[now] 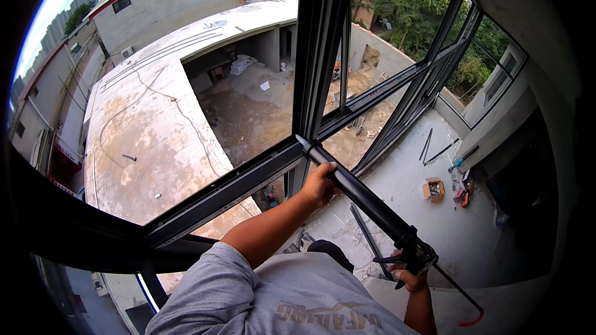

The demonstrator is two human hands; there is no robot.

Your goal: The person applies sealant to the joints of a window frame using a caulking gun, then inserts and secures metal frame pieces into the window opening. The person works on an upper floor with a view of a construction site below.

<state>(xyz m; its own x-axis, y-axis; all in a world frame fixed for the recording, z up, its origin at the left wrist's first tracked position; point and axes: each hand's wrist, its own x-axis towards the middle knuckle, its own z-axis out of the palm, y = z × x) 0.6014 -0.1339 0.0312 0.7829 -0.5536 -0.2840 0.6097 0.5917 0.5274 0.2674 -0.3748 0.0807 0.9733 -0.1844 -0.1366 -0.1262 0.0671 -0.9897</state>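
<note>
A long black caulking gun [372, 205] slants across the middle of the view. My left hand [320, 184] is wrapped round its barrel near the front end. At the back, my right hand [410, 278] grips the handle and trigger, some fingers hidden behind the gun. The pale nozzle [302, 141] points up and left to the corner where the dark upright window post [318, 56] meets the lower rail [230, 189]. Whether the tip touches the frame I cannot tell. The gun's thin rod [456, 286] sticks out behind, ending in a red-tipped hook.
To the right, the grey floor [397, 180] holds a cardboard box [434, 190] of small items, a teal-and-black power tool [462, 158] and loose dark strips [366, 232]. Outside, below the window openings, lie a flat pale roof [149, 149] and a dirt yard [261, 111].
</note>
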